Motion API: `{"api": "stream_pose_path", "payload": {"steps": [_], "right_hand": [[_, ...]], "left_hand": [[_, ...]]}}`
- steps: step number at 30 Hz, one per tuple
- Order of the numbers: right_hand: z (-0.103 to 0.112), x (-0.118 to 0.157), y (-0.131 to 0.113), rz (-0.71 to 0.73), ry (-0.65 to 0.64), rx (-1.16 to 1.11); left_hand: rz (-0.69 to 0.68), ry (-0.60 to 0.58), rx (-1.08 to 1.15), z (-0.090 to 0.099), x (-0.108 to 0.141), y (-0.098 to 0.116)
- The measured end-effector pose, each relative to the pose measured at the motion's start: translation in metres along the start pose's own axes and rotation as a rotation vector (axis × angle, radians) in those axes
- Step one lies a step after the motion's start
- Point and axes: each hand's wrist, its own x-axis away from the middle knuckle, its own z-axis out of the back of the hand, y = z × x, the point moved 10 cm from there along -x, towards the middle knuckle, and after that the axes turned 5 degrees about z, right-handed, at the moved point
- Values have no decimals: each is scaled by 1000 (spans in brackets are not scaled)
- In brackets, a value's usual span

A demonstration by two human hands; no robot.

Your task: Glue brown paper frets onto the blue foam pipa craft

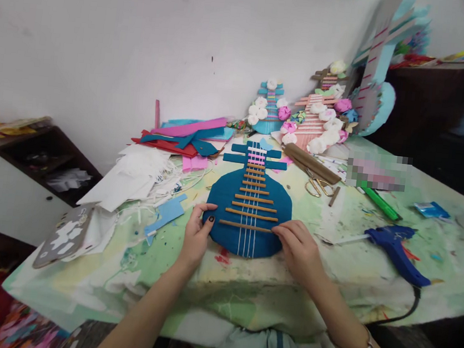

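A dark blue lute-shaped craft piece (222, 187) lies flat on the table, its neck pointing away from me. White strings run down its middle, crossed by several brown strips that get longer toward the bottom. My left hand (198, 231) grips the body's lower left edge, thumb on top. At the lower right, my right hand (298, 248) has its fingers pressed together on the right end of the lowest brown strip (245, 226). A blue glue gun (399, 252) rests on the table to the right.
Gold-handled scissors (318, 187), a green cutter (383, 205) and a brown roll (312, 163) lie beyond my right hand. White paper scraps (126, 176) and coloured sheets (190, 136) are at the left. Flowered craft lutes (269, 114) stand by the wall. The table edge (198, 326) is near me.
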Motion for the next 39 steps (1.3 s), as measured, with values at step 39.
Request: {"api": "stream_pose_path", "payload": {"steps": [39], "right_hand": [[-4,1,-6,50,-5,48]], "left_hand": [[-62,10,-27,2,0,4]]}}
